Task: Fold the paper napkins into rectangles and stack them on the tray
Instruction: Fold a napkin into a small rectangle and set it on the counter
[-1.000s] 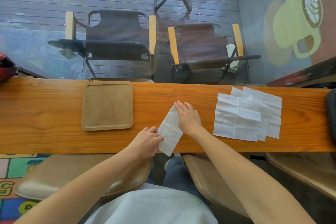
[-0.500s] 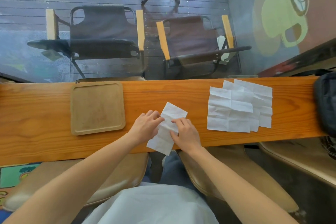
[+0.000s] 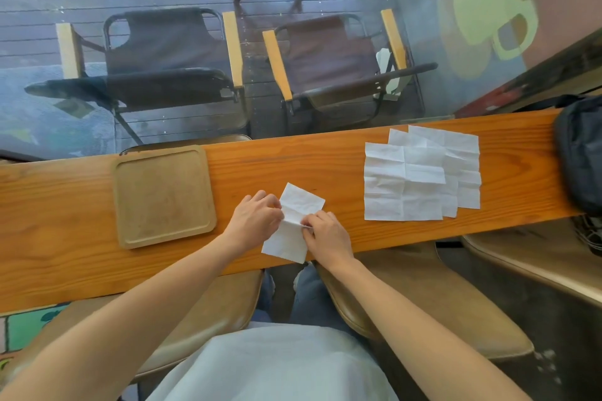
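- Two hands meet at mid-strip of the half-folded napkin [image 3: 293, 221] on the wooden counter [image 3: 65, 205]: left hand [image 3: 255, 218] pinches the left edge, right hand [image 3: 325, 234] pinches the crease, likely setting the next fold.
- Tray [image 3: 164, 197] sits left, within reach, holding nothing.
- Unfolded napkins [image 3: 420, 172] lie fanned at right, well apart.

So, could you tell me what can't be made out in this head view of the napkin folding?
- Middle of the folded napkin: covered by the left hand and right hand.
- How many sheets the unfolded napkins hold: they overlap.
- Dark bag: cut off by the right edge.
- Tray: nothing hidden.
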